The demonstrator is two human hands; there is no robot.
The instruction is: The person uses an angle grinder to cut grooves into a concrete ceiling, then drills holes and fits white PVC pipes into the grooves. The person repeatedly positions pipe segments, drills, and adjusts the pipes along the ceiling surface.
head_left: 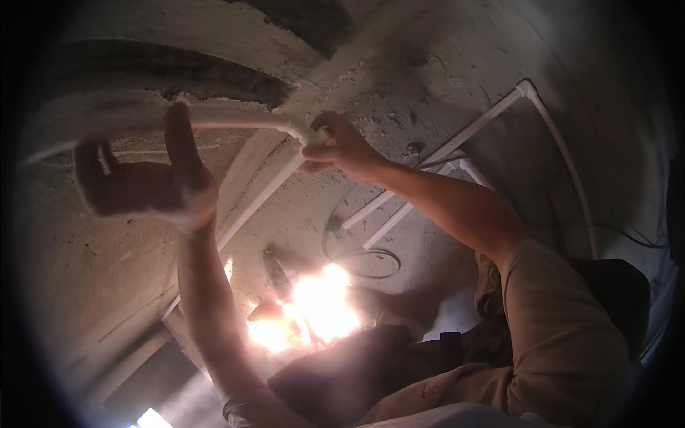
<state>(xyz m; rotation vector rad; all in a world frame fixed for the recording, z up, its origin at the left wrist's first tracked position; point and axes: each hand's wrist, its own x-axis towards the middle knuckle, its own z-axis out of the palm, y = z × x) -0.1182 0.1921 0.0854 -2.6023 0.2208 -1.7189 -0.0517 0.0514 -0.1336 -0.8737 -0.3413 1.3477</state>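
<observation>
My right hand (342, 148) is closed around a white pipe fitting (303, 133) at the upper middle. One pale pipe (239, 120) runs left from this fitting along the rough wall. Another white pipe (260, 200) slants from it down to the lower left, passing behind my left forearm. My left hand (146, 187) is raised at the left with thumb and fingers apart. Its thumb crosses the upper pipe, and the other fingers reach up to the pipe farther left; how firmly they touch is unclear. A gap shows between palm and pipe.
Joined white pipes with an elbow (526, 88) lie to the right, beside a shorter pipe assembly (458, 161). A thin dark cable (382, 274) coils on the dusty surface. Very bright light (325, 303) washes out things below, near a dark-handled tool (275, 271).
</observation>
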